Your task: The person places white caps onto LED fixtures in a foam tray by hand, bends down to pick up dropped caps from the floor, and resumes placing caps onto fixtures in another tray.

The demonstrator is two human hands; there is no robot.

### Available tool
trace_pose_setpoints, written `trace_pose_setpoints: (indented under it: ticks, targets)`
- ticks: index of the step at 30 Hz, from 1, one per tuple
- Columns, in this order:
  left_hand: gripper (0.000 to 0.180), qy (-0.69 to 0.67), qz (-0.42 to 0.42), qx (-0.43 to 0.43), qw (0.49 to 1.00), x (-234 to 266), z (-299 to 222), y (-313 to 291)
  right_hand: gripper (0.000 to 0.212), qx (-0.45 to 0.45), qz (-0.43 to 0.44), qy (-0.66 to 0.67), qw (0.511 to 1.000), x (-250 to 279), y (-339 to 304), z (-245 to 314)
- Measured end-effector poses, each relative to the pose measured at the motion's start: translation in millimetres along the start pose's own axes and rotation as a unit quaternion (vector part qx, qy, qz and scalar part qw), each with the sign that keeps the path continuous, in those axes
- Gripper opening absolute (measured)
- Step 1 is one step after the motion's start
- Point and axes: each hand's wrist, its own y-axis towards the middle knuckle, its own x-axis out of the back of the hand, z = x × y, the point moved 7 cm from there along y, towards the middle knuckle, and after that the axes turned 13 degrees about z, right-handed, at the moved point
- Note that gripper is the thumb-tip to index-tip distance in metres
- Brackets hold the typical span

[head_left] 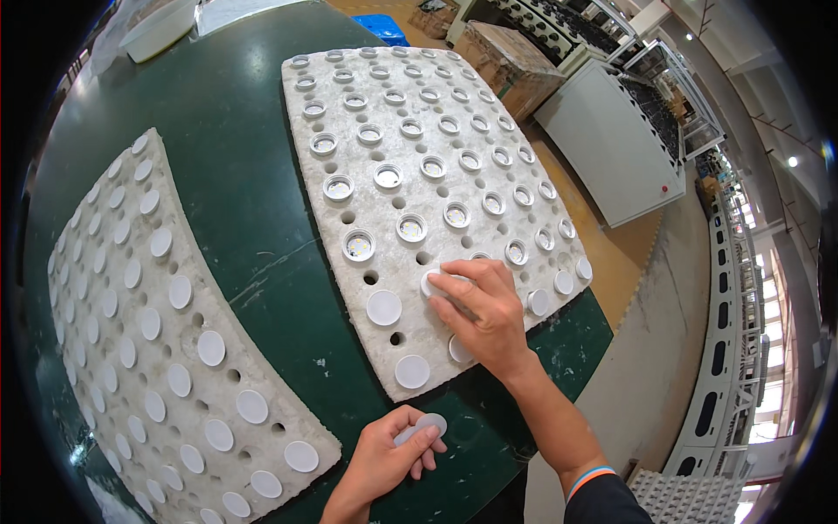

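A grey foam board (349,306) lies on the green table before me, set with rows of small round LED lamp housings, open at the top. In the nearest rows, housings wear flat white covers, such as one cover (384,307) left of my right hand. My right hand (478,310) reaches over the board, fingertips and thumb closed on the edge of a white lamp cover (431,283) sitting at a housing's place. Just off the board's near edge, my left hand (388,452) is closed around white lamp covers (430,425), partly hidden by its fingers.
A second foam board (236,375) with covered lamps lies to the left. The green table (236,131) shows between the boards. A white basin (159,31) stands at the far left, a blue bundle (381,29) at the far edge. Beyond are a cardboard box (506,65) and a white cabinet (611,144).
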Motion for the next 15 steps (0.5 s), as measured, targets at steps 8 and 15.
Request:
trace_pose_setpoints:
  ticks: [8,15]
  targets:
    - [0.017,0.002,-0.003,0.004,1.000,0.1,0.2,-0.4,0.023,-0.008,0.003,0.003,1.000,-0.8,-1.1,-1.5]
    - [0.018,-0.004,-0.004,-0.001,1.000,-0.7,-0.3,-0.2,0.024,-0.016,0.017,0.022,0.999,-1.0,0.2,-3.3]
